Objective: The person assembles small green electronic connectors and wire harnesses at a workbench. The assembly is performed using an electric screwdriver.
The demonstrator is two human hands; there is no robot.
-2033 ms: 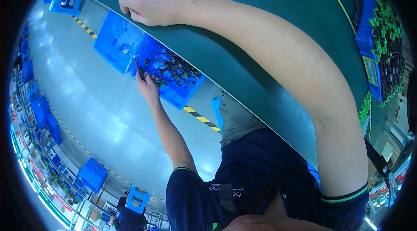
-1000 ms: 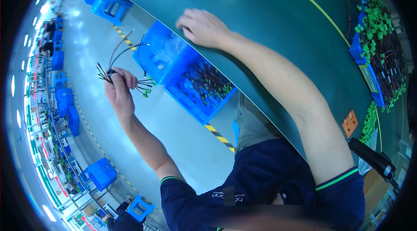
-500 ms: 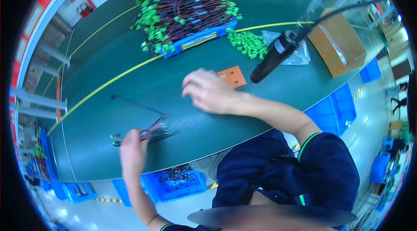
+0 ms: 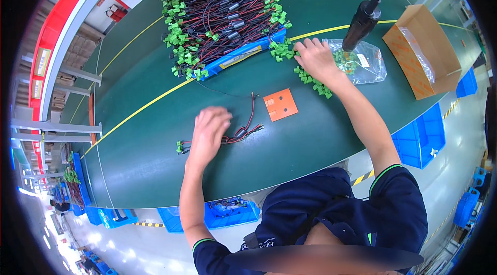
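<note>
My left hand (image 4: 208, 131) is over a red-and-black wire harness (image 4: 242, 132) on the green table, its fingers loosely bent and apart, slightly blurred. The harness has green connectors (image 4: 179, 146) at its left end and bare wire ends at its right; my hand hides part of it. One thin wire reaches back toward the stacked harnesses. My right hand (image 4: 318, 60) reaches to the loose pile of green connectors (image 4: 313, 81), fingers curled down with the tips at the pile. Whatever they pinch is hidden. An orange block with two dark holes (image 4: 281, 105) lies between the hands.
A blue tray (image 4: 240, 56) heaped with harnesses stands at the back. Above the pile's right side hangs a black electric screwdriver (image 4: 361, 26), near a clear plastic bag (image 4: 371, 63). An open cardboard box (image 4: 414, 63) is at right. Blue bins (image 4: 419, 132) sit below the table edge.
My left hand has let the harness down on the table and moved right and away from me. My right hand has moved from beside the orange block to the green connectors.
</note>
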